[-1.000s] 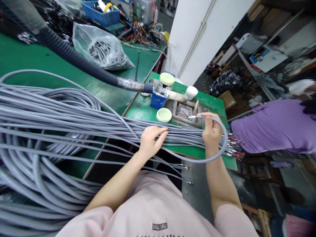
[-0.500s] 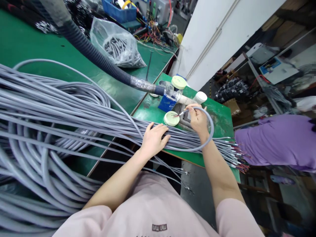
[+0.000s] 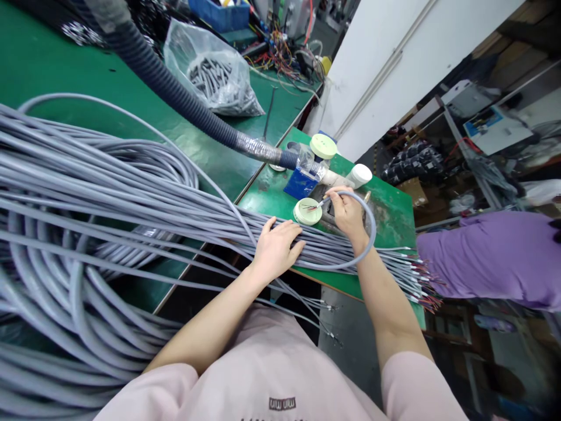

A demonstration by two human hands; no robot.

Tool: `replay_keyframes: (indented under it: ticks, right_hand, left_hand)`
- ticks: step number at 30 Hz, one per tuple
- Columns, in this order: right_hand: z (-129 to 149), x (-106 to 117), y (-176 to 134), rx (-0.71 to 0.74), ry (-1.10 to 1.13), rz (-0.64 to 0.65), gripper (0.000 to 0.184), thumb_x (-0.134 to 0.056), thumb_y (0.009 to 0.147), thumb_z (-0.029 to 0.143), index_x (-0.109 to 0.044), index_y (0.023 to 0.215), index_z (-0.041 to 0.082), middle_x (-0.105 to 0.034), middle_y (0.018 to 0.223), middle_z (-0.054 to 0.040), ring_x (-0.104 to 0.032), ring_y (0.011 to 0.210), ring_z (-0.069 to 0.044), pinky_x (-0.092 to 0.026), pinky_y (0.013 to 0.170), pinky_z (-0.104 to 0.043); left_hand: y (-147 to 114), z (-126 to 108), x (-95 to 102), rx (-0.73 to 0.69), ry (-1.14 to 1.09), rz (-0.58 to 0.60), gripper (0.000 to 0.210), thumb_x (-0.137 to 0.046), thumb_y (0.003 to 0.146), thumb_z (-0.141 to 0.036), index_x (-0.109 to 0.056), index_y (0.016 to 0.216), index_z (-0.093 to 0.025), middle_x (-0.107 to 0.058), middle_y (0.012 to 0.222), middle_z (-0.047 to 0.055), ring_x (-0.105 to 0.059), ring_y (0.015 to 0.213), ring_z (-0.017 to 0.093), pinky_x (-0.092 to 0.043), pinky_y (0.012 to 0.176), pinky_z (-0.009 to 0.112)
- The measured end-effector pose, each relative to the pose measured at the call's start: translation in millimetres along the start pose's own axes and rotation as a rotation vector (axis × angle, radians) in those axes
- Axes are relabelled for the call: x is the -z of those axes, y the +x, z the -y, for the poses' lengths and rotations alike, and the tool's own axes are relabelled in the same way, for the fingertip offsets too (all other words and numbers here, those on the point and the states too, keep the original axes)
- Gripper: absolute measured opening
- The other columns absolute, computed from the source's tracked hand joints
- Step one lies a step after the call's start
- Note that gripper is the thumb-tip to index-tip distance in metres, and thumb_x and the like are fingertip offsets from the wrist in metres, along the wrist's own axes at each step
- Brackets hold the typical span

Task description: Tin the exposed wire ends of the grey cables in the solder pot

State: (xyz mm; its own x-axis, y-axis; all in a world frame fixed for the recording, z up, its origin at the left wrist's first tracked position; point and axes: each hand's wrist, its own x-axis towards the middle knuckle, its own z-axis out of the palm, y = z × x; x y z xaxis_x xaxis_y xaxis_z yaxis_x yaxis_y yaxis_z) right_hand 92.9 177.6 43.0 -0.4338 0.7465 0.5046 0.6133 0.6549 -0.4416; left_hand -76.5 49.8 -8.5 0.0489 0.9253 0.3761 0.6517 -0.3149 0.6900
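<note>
Right hand [image 3: 349,213] closed on grey cable [image 3: 373,222], wires [image 3: 310,207] now over the pale dish [image 3: 307,220] (earlier, right of it).

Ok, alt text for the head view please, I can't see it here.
The right hand holds a looped grey cable, its bared wires over or in a pale dish. The left hand lies on a cable bundle stretched across green benches. Beyond, a dark hose runs to a blue box.

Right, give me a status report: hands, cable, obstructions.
Left fingers resting on grey cable bundle. Right fingers gripping looped grey cable. Wire ends over pale-green dish, contact unclear. No obstruction visible between them.
</note>
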Motion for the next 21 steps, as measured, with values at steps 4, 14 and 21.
replay_keyframes:
  ticks: [4,14,21]
  right_hand:
    - [0.8,2.3,-0.9,-0.008,0.004,0.003,0.028,-0.04,0.095,0.033,-0.063,0.087,0.021,-0.066,0.087,-0.0041,-0.057,0.09,-0.019,-0.042,0.087,-0.034]
    - [-15.5,62.3,-15.4,-0.06,-0.191,-0.205,0.026,-0.04,0.095,0.033,-0.061,0.086,0.02,-0.065,0.084,-0.0044,-0.056,0.087,-0.019,-0.042,0.083,-0.033]
    - [-69.4,62.6,-22.3,-0.172,-0.348,-0.208,0.028,-0.038,0.093,0.034,-0.061,0.083,0.02,-0.066,0.083,-0.0055,-0.056,0.086,-0.02,-0.041,0.081,-0.033]
  left_hand:
    - [0.3,-0.8,0.8,0.004,0.002,0.009,0.025,-0.056,0.085,-0.028,-0.065,0.107,-0.019,-0.069,0.114,0.008,-0.057,0.117,0.026,-0.024,0.11,0.05]
    - [0.3,0.4,0.1,-0.013,0.028,0.011,0.024,-0.054,0.087,-0.029,-0.064,0.107,-0.019,-0.069,0.115,0.007,-0.057,0.117,0.025,-0.025,0.11,0.048]
    - [0.4,1.5,-1.4,-0.03,0.052,-0.007,0.024,-0.054,0.087,-0.03,-0.064,0.107,-0.02,-0.069,0.113,0.006,-0.059,0.116,0.023,-0.026,0.109,0.047]
